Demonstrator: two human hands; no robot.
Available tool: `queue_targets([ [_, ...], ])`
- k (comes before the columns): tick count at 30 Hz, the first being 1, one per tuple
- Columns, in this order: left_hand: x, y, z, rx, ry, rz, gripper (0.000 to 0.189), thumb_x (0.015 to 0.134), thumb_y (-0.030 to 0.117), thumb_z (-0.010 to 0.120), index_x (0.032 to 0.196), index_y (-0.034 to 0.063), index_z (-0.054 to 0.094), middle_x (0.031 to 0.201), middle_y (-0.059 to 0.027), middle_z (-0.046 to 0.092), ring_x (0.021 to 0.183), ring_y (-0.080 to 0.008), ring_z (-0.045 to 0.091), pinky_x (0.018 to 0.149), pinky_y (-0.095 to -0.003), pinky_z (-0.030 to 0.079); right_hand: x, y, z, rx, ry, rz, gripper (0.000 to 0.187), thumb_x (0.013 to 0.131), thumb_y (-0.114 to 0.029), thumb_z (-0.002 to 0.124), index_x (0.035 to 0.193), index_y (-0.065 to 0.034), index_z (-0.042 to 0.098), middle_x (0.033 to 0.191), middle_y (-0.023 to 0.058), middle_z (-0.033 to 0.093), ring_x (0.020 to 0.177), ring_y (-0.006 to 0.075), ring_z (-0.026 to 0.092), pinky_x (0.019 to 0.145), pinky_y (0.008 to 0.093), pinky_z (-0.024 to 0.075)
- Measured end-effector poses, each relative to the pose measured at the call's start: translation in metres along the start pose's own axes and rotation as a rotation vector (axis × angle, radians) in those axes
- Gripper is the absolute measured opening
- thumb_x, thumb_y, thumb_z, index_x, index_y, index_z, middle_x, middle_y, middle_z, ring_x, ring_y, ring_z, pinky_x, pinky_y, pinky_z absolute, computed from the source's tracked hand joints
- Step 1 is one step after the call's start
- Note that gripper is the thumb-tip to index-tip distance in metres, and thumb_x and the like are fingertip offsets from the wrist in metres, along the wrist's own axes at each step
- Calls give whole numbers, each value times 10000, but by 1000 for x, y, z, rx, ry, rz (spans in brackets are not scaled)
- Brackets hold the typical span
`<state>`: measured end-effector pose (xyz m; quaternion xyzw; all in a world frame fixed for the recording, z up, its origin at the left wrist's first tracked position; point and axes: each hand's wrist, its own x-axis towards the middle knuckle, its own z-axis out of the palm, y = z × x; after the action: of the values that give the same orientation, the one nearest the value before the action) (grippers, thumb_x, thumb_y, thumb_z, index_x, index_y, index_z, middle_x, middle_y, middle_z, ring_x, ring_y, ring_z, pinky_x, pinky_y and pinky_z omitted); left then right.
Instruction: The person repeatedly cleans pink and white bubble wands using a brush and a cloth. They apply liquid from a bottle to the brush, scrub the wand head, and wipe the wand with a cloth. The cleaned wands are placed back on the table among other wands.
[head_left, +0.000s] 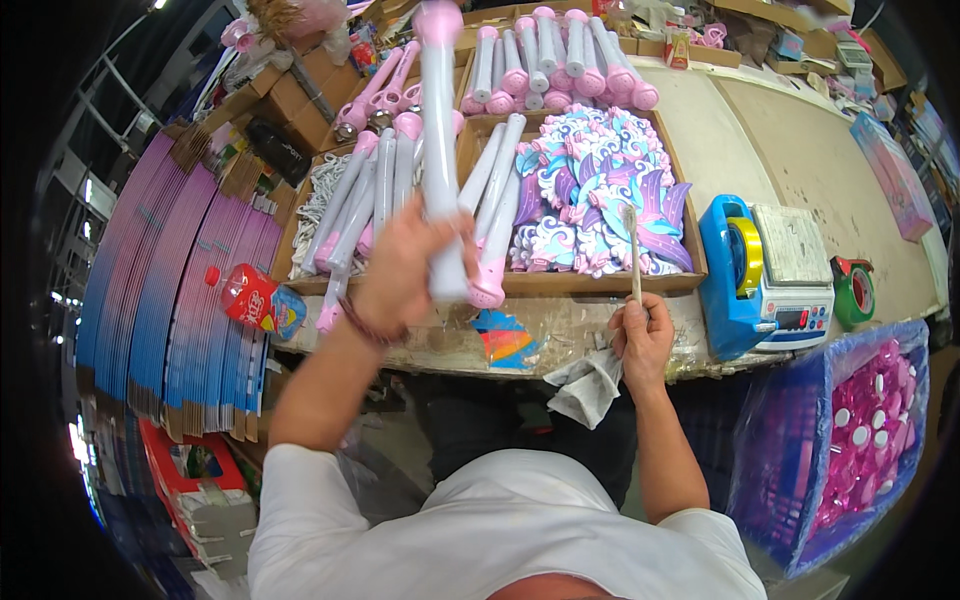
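Note:
My left hand (409, 270) grips a white plastic tube with a pink knob end (440, 150), held upright over the boxes and blurred by motion. In my right hand (646, 337) are a thin brush with a pale handle (635, 262), its bristles pointing away from me, and a crumpled grey-white cloth (586, 390) that hangs below. Beyond the brush, a shallow cardboard box (592, 283) holds a heap of purple, blue and pink plastic pieces (600, 195). Similar white tubes with pink ends (495, 217) lie around my left hand.
A blue tape dispenser (727, 277) and a digital scale (795, 255) stand to the right, beside a green tape roll (855, 292). A blue crate (795, 450) holds pink bottles. Leftward are stacked printed cartons (180, 277) and a red-labelled bottle (259, 300). More tubes (555, 60) lie behind.

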<state>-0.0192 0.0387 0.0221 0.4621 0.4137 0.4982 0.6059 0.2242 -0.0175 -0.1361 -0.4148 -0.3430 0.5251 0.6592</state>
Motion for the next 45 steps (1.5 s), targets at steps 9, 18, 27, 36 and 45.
queue_targets([
  [9,101,8,-23,308,96,109,334,817,52,578,1146,46,523,827,-40,553,684,-109,564,496,-264,456,1,8,-1,48,-33,-13,186,924,-204,585,984,-40,521,709,23,592,505,22,431,439,175,325],
  [18,315,-24,-54,667,362,78,325,752,69,594,1055,-46,614,893,-110,628,760,-198,566,650,-330,430,-1,12,-4,-47,32,-25,219,906,-198,613,983,-9,534,715,19,588,620,68,531,556,209,428],
  [27,376,-31,-42,1156,508,219,404,751,184,525,1058,-62,616,1056,-287,612,1014,-395,597,889,-438,463,-2,9,-1,-43,65,37,195,901,-174,616,960,-6,536,707,23,584,621,70,534,562,215,435],
  [36,367,-46,-68,1306,593,581,448,820,309,549,1137,-4,592,1077,-207,636,1015,-331,602,914,-400,444,1,7,1,-33,54,53,203,903,-183,613,980,-17,525,696,28,582,578,68,521,514,200,411],
  [45,74,27,24,295,-725,852,268,948,138,452,913,-63,627,956,-175,632,871,-198,604,767,-314,484,2,6,5,-59,98,31,159,920,-176,581,976,-42,517,678,21,559,552,69,498,472,196,374],
])
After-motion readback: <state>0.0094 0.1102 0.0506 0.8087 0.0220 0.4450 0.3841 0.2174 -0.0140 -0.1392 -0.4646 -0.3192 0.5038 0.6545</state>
